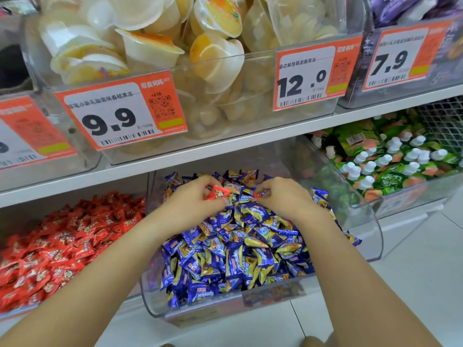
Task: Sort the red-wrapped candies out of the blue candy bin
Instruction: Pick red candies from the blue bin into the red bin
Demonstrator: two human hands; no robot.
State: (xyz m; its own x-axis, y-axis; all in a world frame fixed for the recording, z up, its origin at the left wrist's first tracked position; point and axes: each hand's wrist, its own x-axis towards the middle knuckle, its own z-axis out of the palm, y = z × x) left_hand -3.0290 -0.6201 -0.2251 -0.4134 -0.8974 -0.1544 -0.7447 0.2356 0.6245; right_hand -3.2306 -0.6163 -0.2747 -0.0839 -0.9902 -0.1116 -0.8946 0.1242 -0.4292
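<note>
Left hand [193,199]: holds a red candy [217,192] in its fingers, over the back of the blue pile.
Right hand [283,196]: pinches a small red candy piece [258,194] right by the blue wrappers.
Clear bin [250,304]: full of blue and yellow candies [240,246].
Left bin: a big heap of red candies [62,241].
Right bin: green pouches with white caps [390,161].
Top shelf: pale jelly cups [155,48] and price tags [120,111] saying 9.9, 12.0 and 7.9.

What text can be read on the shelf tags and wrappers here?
"9.9", "/500g", "+270": tag on the left jelly bin.
"12.0": tag on the same bin's right end.
"7.9": tag on the purple bin.
Chinese lines on all tags: too blurred.
Blue candies: script brand name, unreadable.
</note>
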